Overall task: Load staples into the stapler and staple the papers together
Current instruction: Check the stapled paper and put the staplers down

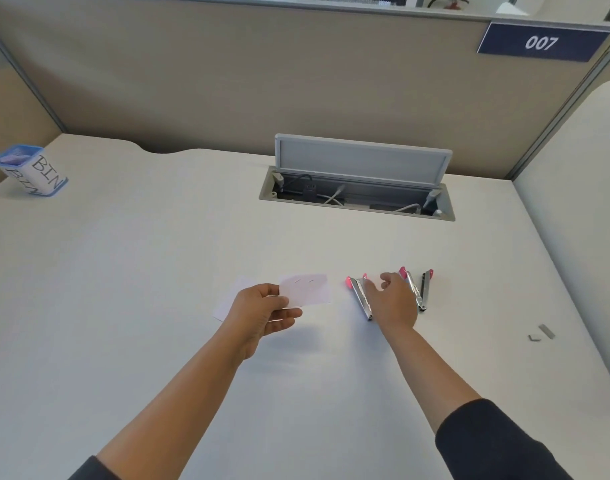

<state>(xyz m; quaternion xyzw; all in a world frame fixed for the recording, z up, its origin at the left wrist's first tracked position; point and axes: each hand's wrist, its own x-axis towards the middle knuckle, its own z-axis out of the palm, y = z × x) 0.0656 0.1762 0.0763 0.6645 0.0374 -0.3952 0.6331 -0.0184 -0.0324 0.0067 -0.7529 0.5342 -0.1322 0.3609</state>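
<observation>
Nearest the camera, two bare forearms with dark sleeves pushed back reach forward over the pale table. The left hand pinches a small pale pink sheet of paper by its near-left edge, thumb on top and fingers beneath, and lifts it a little off the surface; two short marks that may be staples show near its far edge. Under that hand lies a second white sheet of paper, flat on the table.

To the right, the right hand hangs palm down with fingers loosely spread, its grip apart and clasping nothing, over the gap between two staplers. The left pink-and-chrome stapler lies just beside the thumb, swung open in a narrow V; its long axis runs from the hinge at the near end away and slightly leftward to the pink tips. The right pink-and-chrome stapler lies at the little-finger side, also open, hinge near and arms pointing away. Whether the hand touches either cannot be told.

Judging by this, the right hand is the one placed to take a stapler, and it would need to close across the body, at right angles to that near-to-far axis. Well to the right rest short grey staple strips.

Farther off sit an open grey cable box and a blue-rimmed bin cup.
</observation>
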